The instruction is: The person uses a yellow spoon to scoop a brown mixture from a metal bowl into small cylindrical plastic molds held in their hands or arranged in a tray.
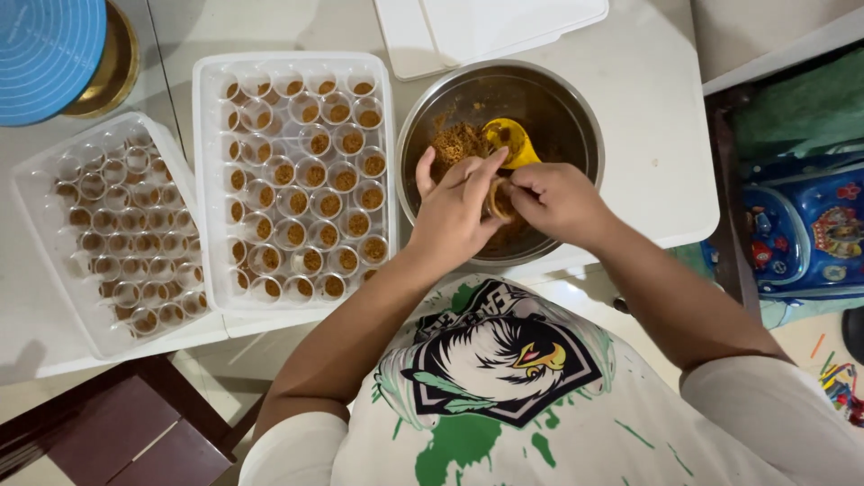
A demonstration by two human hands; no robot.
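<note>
Blue round lid [47,49] at ten o'clock; white board [486,27] at twelve; blue bag [805,225] at three; wooden chair [117,427] at seven.

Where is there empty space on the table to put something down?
Bare table lies right of the metal bowl, up to the white lid. The left is crowded: two trays of little cups sit side by side, against the bowl.

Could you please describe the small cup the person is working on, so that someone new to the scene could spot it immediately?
Start at the round metal bowl on the white table, right of the two white trays. Over its near side, the left hand and right hand meet around one small cup. Unlike the cups standing in rows in the nearer tray, it is held in the air, beside the yellow scoop.
</note>
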